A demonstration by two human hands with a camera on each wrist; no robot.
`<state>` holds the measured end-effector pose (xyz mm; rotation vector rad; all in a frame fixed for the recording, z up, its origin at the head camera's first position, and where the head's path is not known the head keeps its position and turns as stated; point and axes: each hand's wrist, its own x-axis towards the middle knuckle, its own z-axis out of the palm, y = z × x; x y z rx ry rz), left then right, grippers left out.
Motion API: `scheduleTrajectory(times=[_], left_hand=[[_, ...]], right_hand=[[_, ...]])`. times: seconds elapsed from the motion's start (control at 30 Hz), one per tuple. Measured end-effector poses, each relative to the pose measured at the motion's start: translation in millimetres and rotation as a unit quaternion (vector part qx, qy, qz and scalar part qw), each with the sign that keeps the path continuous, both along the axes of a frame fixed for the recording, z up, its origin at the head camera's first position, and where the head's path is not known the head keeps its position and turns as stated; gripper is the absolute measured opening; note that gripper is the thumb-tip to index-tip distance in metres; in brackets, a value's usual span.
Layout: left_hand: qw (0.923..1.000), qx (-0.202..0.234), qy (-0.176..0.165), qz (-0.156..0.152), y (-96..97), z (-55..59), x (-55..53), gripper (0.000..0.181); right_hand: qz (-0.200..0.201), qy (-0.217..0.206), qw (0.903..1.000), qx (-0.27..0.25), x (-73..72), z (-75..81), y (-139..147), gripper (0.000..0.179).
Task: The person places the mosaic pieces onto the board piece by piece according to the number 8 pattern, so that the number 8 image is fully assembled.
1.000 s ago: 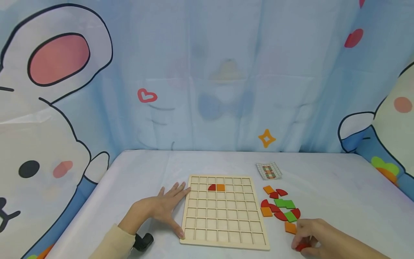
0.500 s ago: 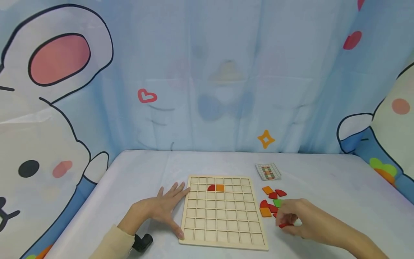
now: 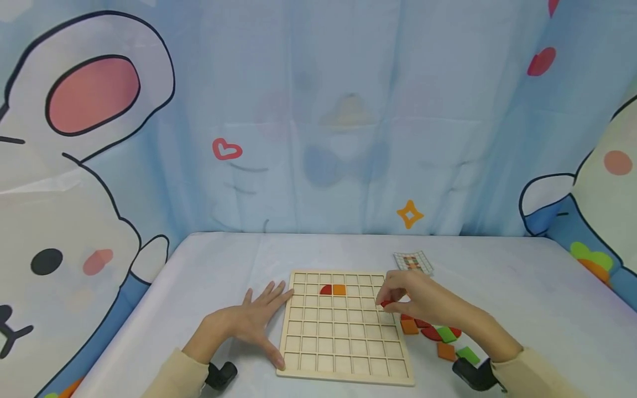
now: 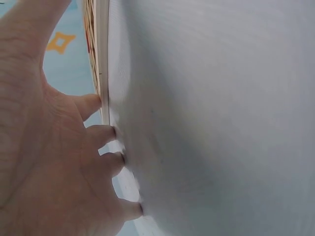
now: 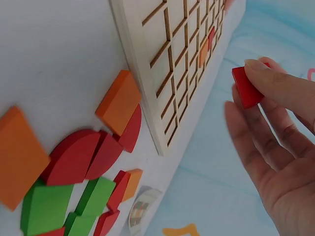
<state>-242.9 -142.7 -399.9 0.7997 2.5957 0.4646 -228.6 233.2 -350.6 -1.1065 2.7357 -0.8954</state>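
A pale wooden grid board (image 3: 343, 331) lies flat on the white table, with a red quarter-round tile (image 3: 325, 289) and an orange square tile (image 3: 339, 289) side by side in its cells near the far edge. My left hand (image 3: 249, 323) rests at the board's left side, fingers spread, forefinger and thumb at the frame. Between thumb and fingertips my right hand (image 3: 423, 296) pinches a red tile (image 5: 247, 88) over the board's right edge. In the right wrist view that tile shows straight sides, part of it covered by the thumb.
Loose red, green (image 3: 468, 354) and orange (image 3: 446, 351) tiles lie to the right of the board, partly hidden by the right arm. Behind the right hand is a small pattern card (image 3: 420, 261). A printed curtain (image 3: 318, 182) hangs beyond the table's far edge.
My right hand has carried the red tile from the front right, past the loose tiles, leftward and away to the board's right edge. My left hand has stayed in place.
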Motion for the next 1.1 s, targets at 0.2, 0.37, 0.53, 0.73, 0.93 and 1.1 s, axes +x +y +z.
scheduleTrajectory(times=[0.2,0.37,0.53,0.73,0.93,1.1], left_hand=[[1.0,0.001,0.002,-0.004,-0.6,-0.2,0.2,0.133],[1.0,0.003,0.0,0.001,0.6,-0.1,-0.1,0.134],[1.0,-0.002,-0.001,0.004,0.5,1.0,0.4,0.133],[1.0,-0.005,-0.001,0.007,0.8,0.4,-0.1,0.133],[0.9999,-0.006,-0.001,0.008,1.7,-0.4,-0.2,0.134],[0.9999,-0.007,-0.004,0.009,2.2,-0.1,-0.2,0.134]], right_hand=[[-0.016,0.019,0.9995,-0.02,-18.3,-6.2,-9.0,0.014],[-0.036,0.031,0.9973,-0.056,-32.3,-15.0,-14.2,0.014],[-0.038,0.022,0.997,-0.064,-44.0,-24.9,-21.7,0.016],[-0.044,0.012,0.9977,-0.049,-55.4,-32.7,-33.5,0.019],[-0.056,0.012,0.9976,-0.039,-62.1,-38.2,-39.2,0.017],[-0.057,0.002,0.9976,-0.038,-63.2,-39.5,-41.4,0.013]])
